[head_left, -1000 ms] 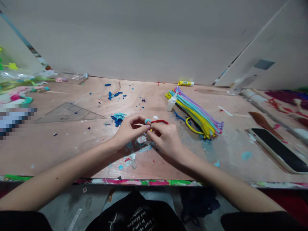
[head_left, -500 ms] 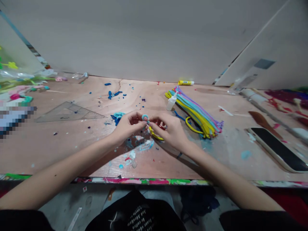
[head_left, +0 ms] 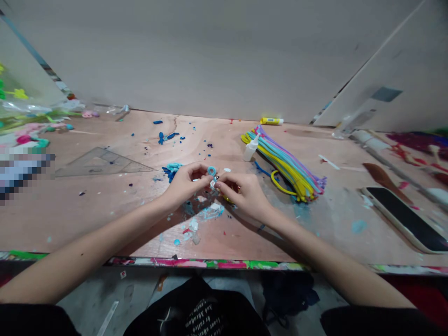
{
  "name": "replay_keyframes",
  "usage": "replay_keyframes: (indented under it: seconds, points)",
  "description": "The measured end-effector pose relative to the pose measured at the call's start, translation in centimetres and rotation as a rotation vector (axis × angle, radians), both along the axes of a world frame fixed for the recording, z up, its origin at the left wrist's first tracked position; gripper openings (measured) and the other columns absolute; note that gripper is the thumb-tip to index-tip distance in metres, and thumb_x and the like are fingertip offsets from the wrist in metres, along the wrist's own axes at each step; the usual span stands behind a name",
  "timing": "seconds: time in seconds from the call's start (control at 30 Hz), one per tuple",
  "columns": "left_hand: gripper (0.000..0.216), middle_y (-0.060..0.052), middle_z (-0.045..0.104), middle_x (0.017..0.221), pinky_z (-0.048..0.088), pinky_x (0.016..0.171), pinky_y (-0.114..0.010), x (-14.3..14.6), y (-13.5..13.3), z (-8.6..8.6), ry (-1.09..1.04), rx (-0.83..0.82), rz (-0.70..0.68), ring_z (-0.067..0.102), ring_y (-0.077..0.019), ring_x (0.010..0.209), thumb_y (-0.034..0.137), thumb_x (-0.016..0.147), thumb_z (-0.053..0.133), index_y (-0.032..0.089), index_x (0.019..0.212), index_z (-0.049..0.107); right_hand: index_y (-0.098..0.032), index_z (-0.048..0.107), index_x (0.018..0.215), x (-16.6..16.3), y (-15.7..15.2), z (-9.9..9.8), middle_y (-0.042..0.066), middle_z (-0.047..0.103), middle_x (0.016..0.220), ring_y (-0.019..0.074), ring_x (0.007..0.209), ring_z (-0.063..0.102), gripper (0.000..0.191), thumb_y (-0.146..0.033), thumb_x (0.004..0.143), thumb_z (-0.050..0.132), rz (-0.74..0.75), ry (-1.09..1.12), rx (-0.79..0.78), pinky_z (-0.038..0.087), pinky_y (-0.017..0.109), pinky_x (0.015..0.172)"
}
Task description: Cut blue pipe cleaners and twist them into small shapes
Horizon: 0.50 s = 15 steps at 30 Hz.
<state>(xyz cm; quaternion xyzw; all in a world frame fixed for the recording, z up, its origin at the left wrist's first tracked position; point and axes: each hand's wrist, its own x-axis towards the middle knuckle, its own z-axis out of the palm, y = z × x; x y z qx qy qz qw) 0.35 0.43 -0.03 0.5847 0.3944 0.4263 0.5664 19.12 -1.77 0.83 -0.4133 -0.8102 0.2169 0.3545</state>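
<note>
My left hand (head_left: 185, 184) and my right hand (head_left: 243, 193) meet over the middle of the wooden table (head_left: 105, 210). Both pinch a small craft piece with a light blue loop (head_left: 212, 171) sticking up between the fingertips. A bit of yellow pipe cleaner (head_left: 229, 199) shows under my right fingers. Blue and white scraps (head_left: 210, 212) lie on the table just below the hands.
A bundle of yellow, blue and purple pipe cleaners (head_left: 285, 163) lies to the right, with a small white glue bottle (head_left: 250, 149) beside it. A glue stick (head_left: 271, 121) is at the back wall. A phone (head_left: 406, 217) lies far right, a clear set square (head_left: 100, 163) left.
The red piece seen a second ago is no longer visible. The blue loop now stands more upright between my fingertips, and my right hand has shifted slightly.
</note>
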Motion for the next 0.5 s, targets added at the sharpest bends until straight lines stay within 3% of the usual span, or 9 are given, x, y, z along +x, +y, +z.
replay_keyframes:
  seconds: [0.5]
  points:
    - [0.016,0.001,0.064,0.073,0.051,0.062,-0.024,0.02,0.00,0.43,-0.040,-0.028,0.014,0.061,-0.0111,0.064,0.025,0.077,0.075,0.016,0.086,0.065,-0.016,0.068,0.079,-0.11,-0.08,0.13,0.001,0.069,0.073,0.0109,0.064,0.056,0.022,-0.025,0.095,0.055,0.034,0.030,-0.025,0.038,0.025,0.063]
